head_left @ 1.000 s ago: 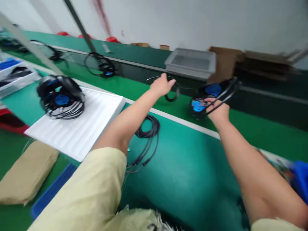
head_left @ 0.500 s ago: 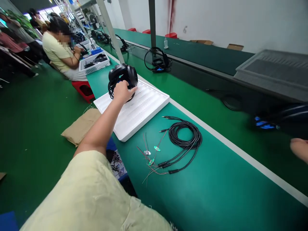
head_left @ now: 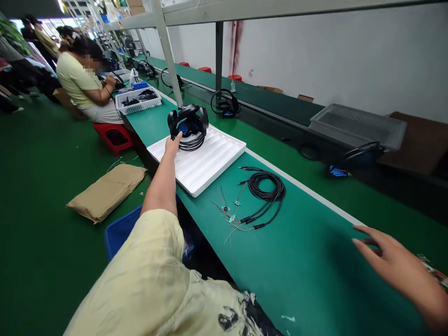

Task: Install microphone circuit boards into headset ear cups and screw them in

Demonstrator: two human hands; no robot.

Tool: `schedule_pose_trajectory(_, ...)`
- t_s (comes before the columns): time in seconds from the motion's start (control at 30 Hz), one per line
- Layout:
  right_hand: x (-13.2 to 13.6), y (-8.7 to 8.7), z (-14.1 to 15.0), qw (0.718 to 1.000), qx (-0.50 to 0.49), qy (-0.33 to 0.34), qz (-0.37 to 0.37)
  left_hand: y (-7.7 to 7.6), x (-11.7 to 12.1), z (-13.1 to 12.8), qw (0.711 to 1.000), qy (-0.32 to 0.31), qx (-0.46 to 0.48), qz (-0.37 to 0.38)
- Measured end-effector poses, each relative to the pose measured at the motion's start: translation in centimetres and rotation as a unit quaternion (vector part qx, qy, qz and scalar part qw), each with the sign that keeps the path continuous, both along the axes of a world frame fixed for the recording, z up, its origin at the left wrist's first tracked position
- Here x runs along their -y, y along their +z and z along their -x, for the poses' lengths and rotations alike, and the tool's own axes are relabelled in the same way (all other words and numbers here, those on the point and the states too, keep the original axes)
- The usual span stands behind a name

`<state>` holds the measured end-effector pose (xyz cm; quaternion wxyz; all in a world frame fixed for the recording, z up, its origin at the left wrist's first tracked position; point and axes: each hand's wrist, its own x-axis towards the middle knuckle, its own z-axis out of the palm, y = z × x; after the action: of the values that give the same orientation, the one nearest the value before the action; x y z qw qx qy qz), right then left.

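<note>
Probably the cords deserve most of my attention from this end: the headset is upright over the far left part of the tray, its cords looped underneath, and a careless tug by my left hand could snag a loop or tip it. My thumb shows against its side, but the other fingers are hidden, so I cannot tell if they are clamped on it, or whether the tray bears its weight. The tray lies close to the edge of the bench; a pull inward could send it over. The boards have thin leads that could tear if something dragged across them. My right hand holds nothing, thumb and fingers apart, above the bench. Counting: one headset at my left hand, one tray, one coil of cable, three boards, one grey bin.
</note>
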<state>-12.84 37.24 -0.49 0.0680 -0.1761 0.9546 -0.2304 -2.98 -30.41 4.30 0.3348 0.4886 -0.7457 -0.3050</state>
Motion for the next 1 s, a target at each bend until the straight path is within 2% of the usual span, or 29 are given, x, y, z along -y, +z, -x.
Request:
schedule_pose_trajectory(0.13,2.1,0.1,-3.1,0.999,0.038,0.032,-0.018,0.0,1.0,-0.1,0.999,0.008,0.029,-0.018)
schedule_pose_trajectory(0.33,3.1,-1.3,-4.6,0.996,0.041,0.067,-0.04,0.5,1.8,-1.2,0.996,0.022,0.084,0.022)
schedule_pose_trajectory(0.7,4.0,-1.4,-5.7,0.991,0.017,0.109,-0.071,1.8,-1.7,-3.5,0.985,-0.04,0.063,0.154)
schedule_pose_trajectory(0.87,4.8,-2.1,-6.2,0.988,0.033,0.129,-0.083,0.8,-2.5,-4.8,0.987,-0.092,0.047,0.12)
schedule_pose_trajectory(1.0,6.7,-2.1,-6.7,0.982,0.036,0.166,-0.082,0.1,-3.6,-5.5,0.988,-0.125,0.024,0.086)
